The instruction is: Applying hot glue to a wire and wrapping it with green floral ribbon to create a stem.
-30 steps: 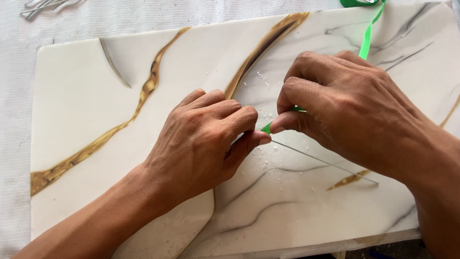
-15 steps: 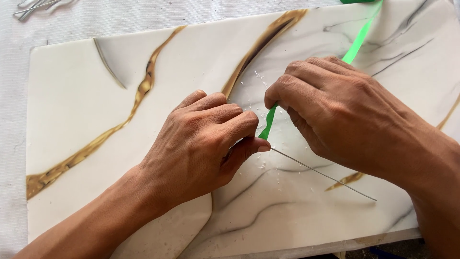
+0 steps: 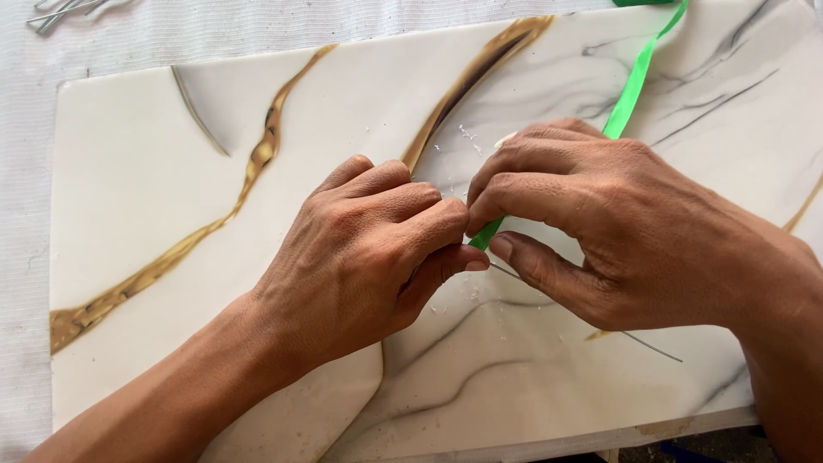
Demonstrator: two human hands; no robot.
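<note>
From the head camera, the left hand (image 3: pixel 360 249) and right hand (image 3: pixel 600 223) meet at the middle of a white marbled board (image 3: pixel 146 171) (gold and grey veins). The left hand's fingers are curled and pinch a thin wire (image 3: pixel 651 345), which runs out to the near right. The right hand's thumb and forefinger grasp a green ribbon (image 3: pixel 633 90), apparently right against the wire. The ribbon trails off to the far right. More wires (image 3: pixel 60 12) lie on the white cloth (image 3: pixel 26 257), far left.

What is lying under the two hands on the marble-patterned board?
Under the left hand and right hand, a thin wire and green ribbon lie on the marble-patterned board. Where they meet between the fingers is covered.
</note>
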